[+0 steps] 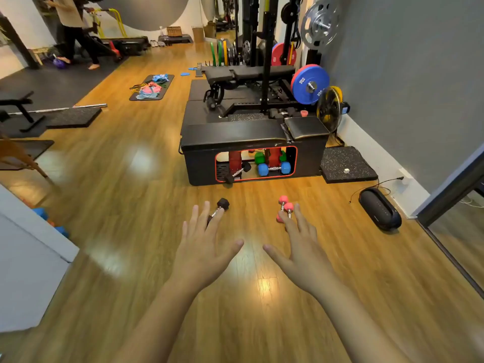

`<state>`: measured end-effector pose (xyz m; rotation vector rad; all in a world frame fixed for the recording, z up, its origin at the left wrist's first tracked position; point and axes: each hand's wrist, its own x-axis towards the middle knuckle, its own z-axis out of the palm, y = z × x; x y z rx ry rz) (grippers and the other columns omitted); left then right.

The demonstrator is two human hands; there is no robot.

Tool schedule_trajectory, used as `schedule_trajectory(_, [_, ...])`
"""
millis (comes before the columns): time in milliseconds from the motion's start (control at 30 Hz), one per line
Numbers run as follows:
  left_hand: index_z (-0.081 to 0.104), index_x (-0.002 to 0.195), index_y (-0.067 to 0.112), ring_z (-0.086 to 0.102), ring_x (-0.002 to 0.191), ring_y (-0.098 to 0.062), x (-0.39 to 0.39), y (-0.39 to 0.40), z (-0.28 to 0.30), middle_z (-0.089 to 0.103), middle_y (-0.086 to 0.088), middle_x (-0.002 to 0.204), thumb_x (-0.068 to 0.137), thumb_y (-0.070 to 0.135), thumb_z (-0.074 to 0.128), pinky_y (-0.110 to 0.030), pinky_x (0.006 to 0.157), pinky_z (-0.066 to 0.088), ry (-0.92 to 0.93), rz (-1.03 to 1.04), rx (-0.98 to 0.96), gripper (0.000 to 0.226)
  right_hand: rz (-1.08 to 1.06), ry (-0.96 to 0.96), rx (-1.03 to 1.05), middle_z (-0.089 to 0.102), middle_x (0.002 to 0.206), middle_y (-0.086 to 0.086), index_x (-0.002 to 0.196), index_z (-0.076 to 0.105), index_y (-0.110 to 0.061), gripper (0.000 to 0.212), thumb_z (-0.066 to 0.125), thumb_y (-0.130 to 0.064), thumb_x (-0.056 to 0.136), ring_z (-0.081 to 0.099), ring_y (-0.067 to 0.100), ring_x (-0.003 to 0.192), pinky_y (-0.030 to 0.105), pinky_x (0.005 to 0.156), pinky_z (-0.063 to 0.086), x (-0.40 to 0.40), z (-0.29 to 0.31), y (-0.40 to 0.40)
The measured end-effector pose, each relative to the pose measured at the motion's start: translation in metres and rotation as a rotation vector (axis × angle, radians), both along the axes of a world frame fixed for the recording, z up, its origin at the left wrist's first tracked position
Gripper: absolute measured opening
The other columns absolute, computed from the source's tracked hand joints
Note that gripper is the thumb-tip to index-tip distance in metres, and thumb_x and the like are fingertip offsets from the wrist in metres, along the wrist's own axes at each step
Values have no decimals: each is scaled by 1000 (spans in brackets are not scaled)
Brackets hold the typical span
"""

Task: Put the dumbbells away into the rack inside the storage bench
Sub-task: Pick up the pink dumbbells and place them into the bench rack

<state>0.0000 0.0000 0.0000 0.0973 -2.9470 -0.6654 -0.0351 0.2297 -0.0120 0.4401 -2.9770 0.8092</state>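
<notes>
Short of the bench [230,132], on the floor, a black dumbbell [218,209] lies just beyond the left hand [203,244], its long axis slanting away to the right; two pink dumbbells [284,208] lie just past the right hand [301,247]. Both hands are spread flat, holding nothing; each looks equally near its target

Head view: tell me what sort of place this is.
Most likely a small gym or home workout room. A squat rack stands loaded with bumper plates, an adjustable bench sits beneath it, and a storage bench holds dumbbells on the wood floor.
</notes>
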Motion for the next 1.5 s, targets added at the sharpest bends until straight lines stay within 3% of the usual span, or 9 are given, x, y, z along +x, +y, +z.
schedule_trajectory(233, [24, 151, 32, -16, 148, -7, -33, 1, -26, 1, 11, 163, 82, 81, 26, -45, 122, 3, -52, 3, 77, 85, -36, -44, -25, -14, 157, -24, 147, 15, -44, 74, 43, -72, 84, 6, 16, 147, 41, 102, 44, -26, -21, 12])
schedule_trajectory(433, [33, 146, 33, -7, 149, -6, -99, 5, -54, 13, 13, 161, 82, 80, 27, -44, 122, 5, -104, -8, 123, 80, -76, -113, -120, 1, 156, -25, 144, 25, -40, 67, 48, -64, 86, 14, 12, 143, 34, 100, 34, -102, -50, 20])
schedule_trajectory(633, [41, 142, 32, 5, 149, -7, -207, 11, -85, 26, 13, 157, 85, 75, 33, -41, 120, 20, -236, 20, 187, 72, -86, -236, -206, 29, 143, -14, 138, 37, -34, 54, 51, -54, 90, 31, 11, 137, 29, 98, 40, -210, -87, 27])
schedule_trajectory(733, [45, 136, 33, 25, 143, -5, -255, 26, -92, 39, 16, 147, 87, 69, 39, -25, 101, 32, -278, 22, 223, 61, -131, -348, -270, 35, 134, -14, 132, 43, -31, 46, 54, -50, 91, 42, 13, 126, 34, 95, 46, -256, -97, 39])
schedule_trajectory(867, [50, 129, 34, 38, 121, 6, -325, 57, -96, 48, 18, 135, 89, 64, 43, -20, 91, 34, -342, -2, 278, 51, -185, -400, -316, 42, 126, -12, 122, 49, -32, 36, 56, -46, 90, 54, 10, 100, 33, 85, 48, -325, -107, 61])
schedule_trajectory(1100, [56, 123, 31, 50, 112, -4, -425, 79, -110, 50, 19, 120, 92, 55, 49, -24, 90, 39, -437, -49, 347, 41, -299, -446, -443, 54, 112, -5, 109, 56, -27, 20, 60, -34, 90, 54, 11, 86, 19, 68, 38, -423, -123, 66])
schedule_trajectory(1200, [58, 121, 32, 55, 101, -7, -475, 73, -120, 53, 19, 118, 91, 56, 50, -26, 87, 43, -467, -72, 369, 39, -356, -480, -506, 59, 109, -3, 103, 56, -26, 15, 61, -31, 90, 58, 14, 90, 26, 76, 43, -457, -134, 58])
schedule_trajectory(1300, [60, 118, 30, 53, 107, -3, -534, 64, -133, 59, 16, 119, 91, 52, 51, -24, 89, 41, -493, -114, 388, 36, -447, -543, -575, 63, 105, 0, 107, 59, -19, 21, 61, -31, 90, 65, 19, 95, 35, 85, 47, -497, -146, 48])
schedule_trajectory(1500, [65, 107, 27, 59, 102, -7, -673, 43, -170, 67, 13, 108, 94, 42, 54, -30, 89, 49, -577, -262, 390, 23, -695, -539, -650, 60, 81, -9, 91, 62, -26, 5, 63, -30, 88, 55, 9, 69, 22, 61, 39, -590, -189, 25])
